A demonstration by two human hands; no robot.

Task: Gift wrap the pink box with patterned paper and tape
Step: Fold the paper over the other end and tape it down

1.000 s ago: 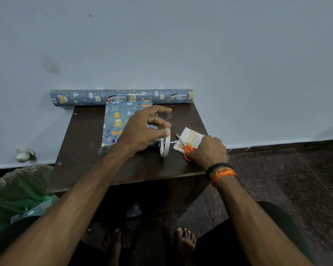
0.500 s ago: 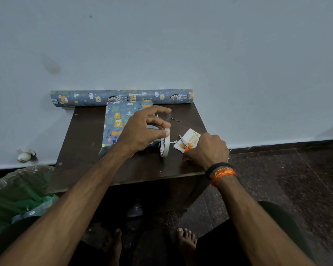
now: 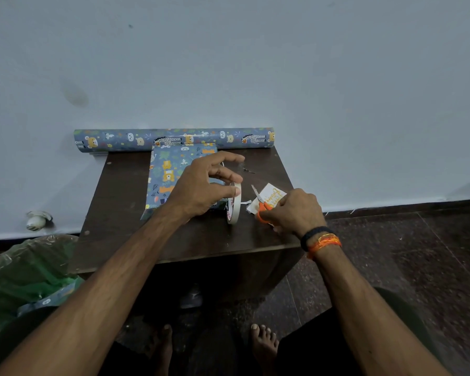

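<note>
On the dark wooden table [image 3: 114, 213] lies a box wrapped in blue animal-patterned paper [image 3: 168, 175]; no pink shows. My left hand [image 3: 201, 185] hovers over the box's right part and pinches a white tape roll [image 3: 234, 203] standing on edge. To the right, my right hand [image 3: 293, 210] curls round the orange handles of small scissors [image 3: 262, 206], whose blades point up and left over a white greeting card [image 3: 269, 196].
A roll of the same patterned paper [image 3: 174, 138] lies along the table's back edge against the wall. A green plastic bag [image 3: 25, 275] sits on the floor at the left. My bare feet [image 3: 263, 343] stand below the table's front edge.
My right hand shifted slightly on the scissors, covering the handles half a second ago and now showing them again. The left hand and the tape roll stayed put.
</note>
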